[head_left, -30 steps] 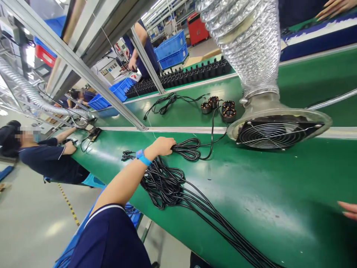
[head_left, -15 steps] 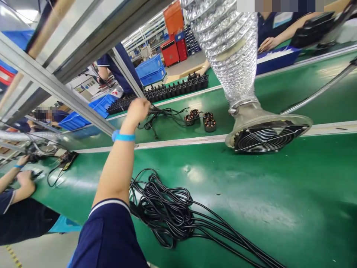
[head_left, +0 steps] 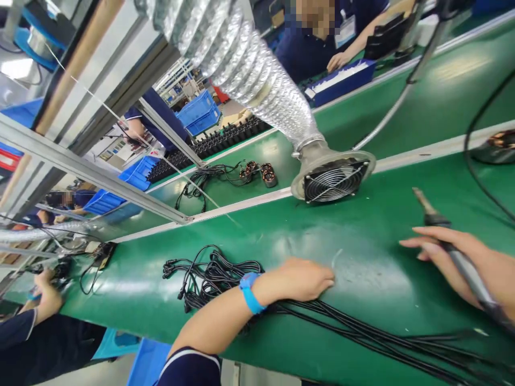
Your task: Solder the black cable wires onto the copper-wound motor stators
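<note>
Factory workshop: green workbench [head_left: 289,230], blue bins [head_left: 200,112] (and a silvery duct [head_left: 257,75]).

Green surface [head_left: 137,279], black cables [head_left: 217,271], bright blue wristband [head_left: 251,295].
Whitish patches of glare mottle the green, and a pale strip [head_left: 426,151] lines the surface's far edge. Towards the right edge, the iron [head_left: 462,262] pairs a black and grey handle with a brownish tip. At the far edge, the fan [head_left: 333,183] is black under silvery concentric rings; its duct [head_left: 281,91] is silver, ribbed and crinkled. By the near edge, a sleeve [head_left: 193,370] is navy with a white band. Past the far edge, more green carries copper and dark grey coils [head_left: 269,175], black parts [head_left: 233,135] and a dark blue box [head_left: 341,83] with white contents; bins [head_left: 197,112] beyond are mid-blue.
</note>
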### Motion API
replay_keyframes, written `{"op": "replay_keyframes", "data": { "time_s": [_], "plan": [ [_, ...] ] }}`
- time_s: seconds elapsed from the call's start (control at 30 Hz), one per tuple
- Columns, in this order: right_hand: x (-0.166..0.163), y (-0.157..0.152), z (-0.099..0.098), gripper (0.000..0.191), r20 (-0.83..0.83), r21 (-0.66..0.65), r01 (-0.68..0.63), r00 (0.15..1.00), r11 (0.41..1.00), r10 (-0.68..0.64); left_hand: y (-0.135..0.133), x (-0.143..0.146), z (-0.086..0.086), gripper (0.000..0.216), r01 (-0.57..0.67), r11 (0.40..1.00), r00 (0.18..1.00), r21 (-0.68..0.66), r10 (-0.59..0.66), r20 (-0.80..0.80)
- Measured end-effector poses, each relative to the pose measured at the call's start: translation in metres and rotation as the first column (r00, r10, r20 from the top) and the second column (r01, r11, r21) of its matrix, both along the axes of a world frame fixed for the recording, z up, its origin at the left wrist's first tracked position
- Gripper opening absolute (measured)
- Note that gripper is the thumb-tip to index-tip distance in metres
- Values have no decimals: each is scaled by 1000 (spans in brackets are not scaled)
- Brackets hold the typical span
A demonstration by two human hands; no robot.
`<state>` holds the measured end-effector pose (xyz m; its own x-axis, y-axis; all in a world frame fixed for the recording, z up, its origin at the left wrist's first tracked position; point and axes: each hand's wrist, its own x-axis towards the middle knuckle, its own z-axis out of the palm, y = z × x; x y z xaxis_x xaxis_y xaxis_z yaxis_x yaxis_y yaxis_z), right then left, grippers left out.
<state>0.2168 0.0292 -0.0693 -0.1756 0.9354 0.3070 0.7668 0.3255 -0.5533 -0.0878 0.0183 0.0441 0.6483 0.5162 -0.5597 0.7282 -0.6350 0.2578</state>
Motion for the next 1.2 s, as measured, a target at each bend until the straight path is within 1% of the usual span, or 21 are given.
{"op": "replay_keyframes", "data": {
  "time_s": [0.07, 0.1, 0.2, 0.27, 0.37, 0.43, 0.53, 0.6, 0.67, 0.73, 0.8, 0.87, 0.97, 1.03, 1.1, 1.13, 1.2],
  "plan": [
    [-9, -6, 8, 54, -156, 18, -82, 984, 996, 84, -10, 32, -1, 28, 5, 997, 1000, 77, -7, 27],
    [-13, -9, 12, 51, -205, 41, -134, 969, 990, 139, -14, 47, -2, 29, -2, 995, 999, 102, -3, 46],
    [-22, -18, 22, 36, -225, 103, -289, 925, 952, 305, -20, 83, -2, 33, -62, 991, 996, 120, 53, 74],
    [-23, -22, 25, 33, -198, 128, -349, 908, 929, 368, -21, 99, 0, 37, -152, 980, 988, 132, 145, 59],
    [-19, -24, 30, 37, -132, 105, -396, 904, 912, 408, -25, 115, 7, 41, -335, 928, 941, 166, 337, 18],
    [-16, -27, 36, 42, -86, 74, -426, 898, 902, 431, -30, 121, 13, 42, -408, 893, 909, 187, 416, -4],
    [-17, -35, 50, 46, -17, 25, -485, 874, 874, 486, -41, 127, 23, 41, -426, 882, 895, 202, 444, -50],
    [-19, -43, 61, 41, 26, -7, -531, 847, 847, 531, -49, 126, 31, 37, -428, 882, 884, 197, 454, -109],
    [-19, -50, 72, 33, 64, -32, -580, 811, 814, 581, -58, 122, 38, 30, -446, 875, 858, 187, 477, -188],
    [-18, -56, 79, 30, 93, -51, -617, 780, 786, 618, -66, 114, 45, 25, -489, 844, 800, 220, 535, -273],
    [-15, -59, 82, 32, 113, -69, -630, 765, 773, 634, -75, 100, 55, 22, -545, 778, 701, 312, 627, -339],
    [-13, -61, 81, 35, 128, -88, -626, 764, 775, 632, -83, 81, 67, 23, -594, 686, 579, 420, 727, -369],
    [-16, -64, 74, 36, 150, -101, -619, 764, 779, 627, -93, 44, 87, 32, -638, 547, 406, 543, 837, -366],
    [-20, -67, 68, 36, 162, -90, -621, 762, 778, 627, -99, 19, 96, 35, -647, 468, 309, 602, 883, -354],
    [-24, -69, 63, 38, 169, -70, -622, 763, 780, 624, -103, -3, 100, 36, -648, 415, 234, 638, 906, -351],
    [-25, -70, 61, 39, 168, -57, -621, 766, 782, 621, -104, -11, 99, 37, -648, 400, 206, 649, 912, -356],
    [-26, -70, 58, 40, 155, -23, -617, 775, 786, 613, -104, -26, 96, 37, -642, 390, 171, 660, 912, -373]
  ]
}}
